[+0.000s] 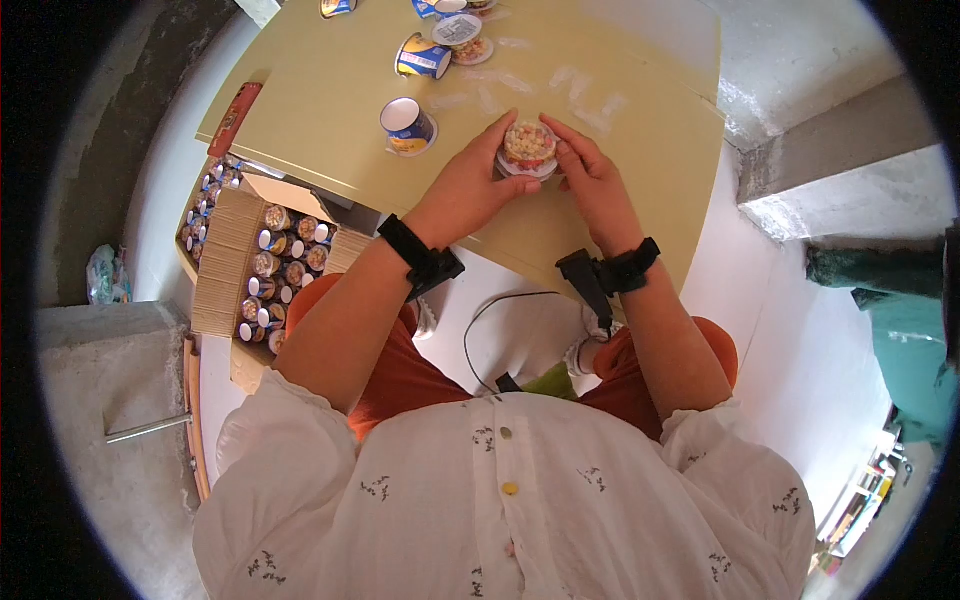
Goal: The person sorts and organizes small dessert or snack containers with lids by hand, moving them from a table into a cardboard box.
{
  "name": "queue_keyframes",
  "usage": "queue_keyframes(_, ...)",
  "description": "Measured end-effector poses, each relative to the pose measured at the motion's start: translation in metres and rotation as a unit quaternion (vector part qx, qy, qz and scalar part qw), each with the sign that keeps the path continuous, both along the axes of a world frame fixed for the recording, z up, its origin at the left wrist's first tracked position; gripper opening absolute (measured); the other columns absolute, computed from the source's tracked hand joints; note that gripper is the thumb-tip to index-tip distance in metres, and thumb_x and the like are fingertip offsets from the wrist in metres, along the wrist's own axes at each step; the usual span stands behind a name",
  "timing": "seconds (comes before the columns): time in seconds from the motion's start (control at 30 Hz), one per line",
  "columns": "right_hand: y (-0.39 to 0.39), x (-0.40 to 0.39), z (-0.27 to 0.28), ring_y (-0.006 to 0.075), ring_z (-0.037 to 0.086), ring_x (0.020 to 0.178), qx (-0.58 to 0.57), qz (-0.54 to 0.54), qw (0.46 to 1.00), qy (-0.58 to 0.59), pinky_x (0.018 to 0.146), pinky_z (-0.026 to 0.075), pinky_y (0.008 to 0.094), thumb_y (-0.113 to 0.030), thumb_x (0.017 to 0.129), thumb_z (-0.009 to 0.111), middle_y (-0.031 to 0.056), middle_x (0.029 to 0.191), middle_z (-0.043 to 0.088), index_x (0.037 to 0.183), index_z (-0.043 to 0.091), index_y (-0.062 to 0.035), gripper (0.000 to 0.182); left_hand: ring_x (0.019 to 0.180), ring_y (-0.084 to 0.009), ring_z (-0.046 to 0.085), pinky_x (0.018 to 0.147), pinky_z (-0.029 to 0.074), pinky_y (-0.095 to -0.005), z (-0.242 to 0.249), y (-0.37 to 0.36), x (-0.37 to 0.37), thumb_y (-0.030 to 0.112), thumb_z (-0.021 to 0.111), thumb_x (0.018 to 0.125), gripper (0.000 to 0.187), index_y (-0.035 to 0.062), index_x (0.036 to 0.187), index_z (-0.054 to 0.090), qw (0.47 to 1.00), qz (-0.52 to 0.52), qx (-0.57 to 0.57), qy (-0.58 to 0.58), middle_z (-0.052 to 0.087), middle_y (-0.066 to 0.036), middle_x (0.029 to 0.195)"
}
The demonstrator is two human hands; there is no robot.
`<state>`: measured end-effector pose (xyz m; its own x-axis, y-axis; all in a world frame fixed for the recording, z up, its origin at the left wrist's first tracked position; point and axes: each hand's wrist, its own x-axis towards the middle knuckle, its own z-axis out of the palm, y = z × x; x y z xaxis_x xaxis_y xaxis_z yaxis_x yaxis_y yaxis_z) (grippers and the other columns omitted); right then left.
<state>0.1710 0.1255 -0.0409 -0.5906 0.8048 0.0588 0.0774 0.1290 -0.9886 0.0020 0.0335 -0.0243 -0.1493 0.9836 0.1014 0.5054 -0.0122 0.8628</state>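
A small clear cup [530, 145] of yellow and red pieces, with a white rim at its lower end, is held between my two hands over the table [330, 120]. My left hand [476, 182] closes round its left side, thumb at the near edge. From the right, my right hand [594, 178] grips it, with fingers at the far and right sides. To the left of my left hand stands a blue and yellow cup [408, 128] with a white top. Farther back are a tilted blue and yellow cup [424, 58] and a clear filled cup [472, 50].
An open cardboard box [226, 262] with several filled cups stands on the floor to the left, beside another packed box [188, 232]. A red strip-like object [236, 118] lies at the table's left edge. A dark cable [470, 335] hangs below the table.
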Motion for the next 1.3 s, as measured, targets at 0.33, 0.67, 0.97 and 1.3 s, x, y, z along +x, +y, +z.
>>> queue_keyframes(0.33, 0.003, -0.004, -0.013, 0.0287, 0.059, 0.099, 0.109, 0.002, 0.994, -0.015, 0.089, 0.047, 0.0349, -0.015, 0.102, 0.045, 0.0166, 0.107, 0.061, 0.13, 0.059, -0.012, 0.031, 0.118, -0.0387, 0.055, 0.1, 0.044, -0.0387, -0.012, 0.002, -0.004, 0.027, 0.077, 0.083, 0.085, 0.0032, 0.15, 0.029, 1.0, -0.014, -0.017, -0.011, 0.053, -0.027, 0.132)
queue_keyframes(0.67, -0.003, -0.005, -0.008, 0.031, 0.058, 0.092, 0.126, -0.002, 0.992, -0.017, 0.085, 0.046, 0.037, -0.013, 0.103, 0.044, 0.0171, 0.1, 0.058, 0.13, 0.057, -0.0119, 0.03, 0.113, -0.0479, 0.051, 0.098, 0.041, -0.0517, -0.031, 0.003, 0.001, 0.05, 0.067, 0.088, 0.087, 0.0041, 0.15, 0.026, 0.992, 0.03, 0.051, 0.111, 0.054, -0.03, 0.123)
queue_keyframes(0.97, -0.005, -0.005, -0.012, 0.0305, 0.058, 0.093, 0.154, -0.002, 0.988, -0.02, 0.086, 0.046, 0.0368, -0.013, 0.103, 0.043, 0.0173, 0.102, 0.058, 0.132, 0.055, -0.011, 0.031, 0.11, -0.0455, 0.056, 0.094, 0.045, -0.0494, -0.037, 0.006, 0.003, 0.041, 0.07, 0.088, 0.08, 0.0031, 0.147, 0.03, 0.996, 0.032, 0.055, 0.068, 0.059, -0.028, 0.118)
queue_keyframes(1.3, -0.002, -0.003, -0.011, 0.0282, 0.059, 0.102, 0.085, 0.028, 0.995, -0.037, 0.092, 0.046, 0.0351, -0.017, 0.105, 0.041, 0.017, 0.113, 0.061, 0.133, 0.053, -0.0085, 0.032, 0.108, -0.0458, 0.06, 0.09, 0.049, -0.0484, -0.023, 0.0, 0.003, 0.038, 0.072, 0.087, 0.079, 0.005, 0.146, 0.03, 0.998, 0.023, 0.006, 0.056, 0.061, -0.028, 0.119)
